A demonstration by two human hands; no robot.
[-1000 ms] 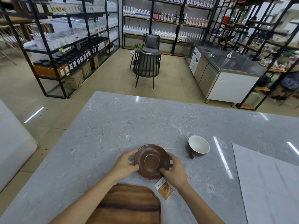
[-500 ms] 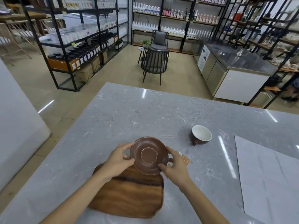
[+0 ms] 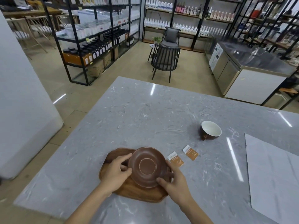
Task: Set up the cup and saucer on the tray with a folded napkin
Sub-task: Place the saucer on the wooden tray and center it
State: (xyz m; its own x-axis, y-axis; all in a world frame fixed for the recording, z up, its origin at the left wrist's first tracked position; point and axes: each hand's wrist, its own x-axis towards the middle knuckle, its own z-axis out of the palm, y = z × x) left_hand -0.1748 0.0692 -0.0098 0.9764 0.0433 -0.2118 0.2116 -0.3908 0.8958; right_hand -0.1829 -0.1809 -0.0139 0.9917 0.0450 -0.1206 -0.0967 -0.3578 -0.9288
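Saucer [image 3: 148,166] over tray [image 3: 137,191], rim pinched by left hand [image 3: 115,172] & right hand [image 3: 175,183], both grips grasping it. Cup [image 3: 210,130] apart on bench [image 3: 145,113], napkin [image 3: 273,175] at right.

Left hand [image 3: 116,172], right hand [image 3: 175,183] forward, fingers [image 3: 125,158] curled, gripping.
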